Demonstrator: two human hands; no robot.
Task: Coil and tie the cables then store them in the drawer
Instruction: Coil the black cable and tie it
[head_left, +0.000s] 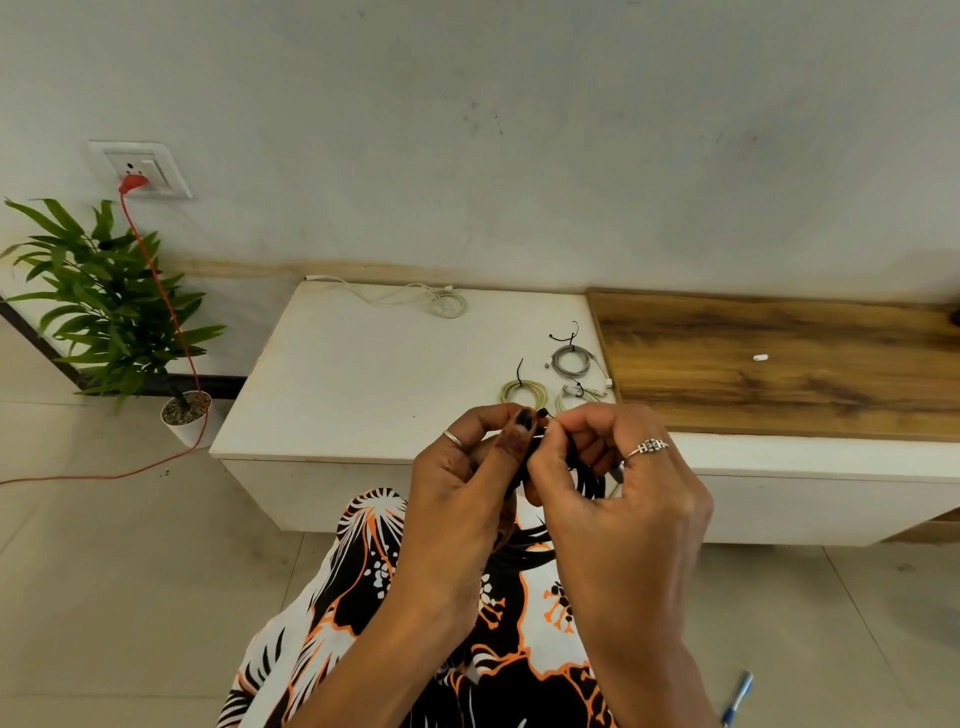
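Above the lap, both hands' fingers (524, 421) pinch, seemingly, a black cable coil (587, 480).

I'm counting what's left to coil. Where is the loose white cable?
In the head view the loose white cable lies uncoiled at the back edge of the white cabinet top, near the wall, left of the three tied coils.

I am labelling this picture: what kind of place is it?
Probably a room in a home: a low white cabinet against a plain wall, a potted plant on the tiled floor, a wall socket.
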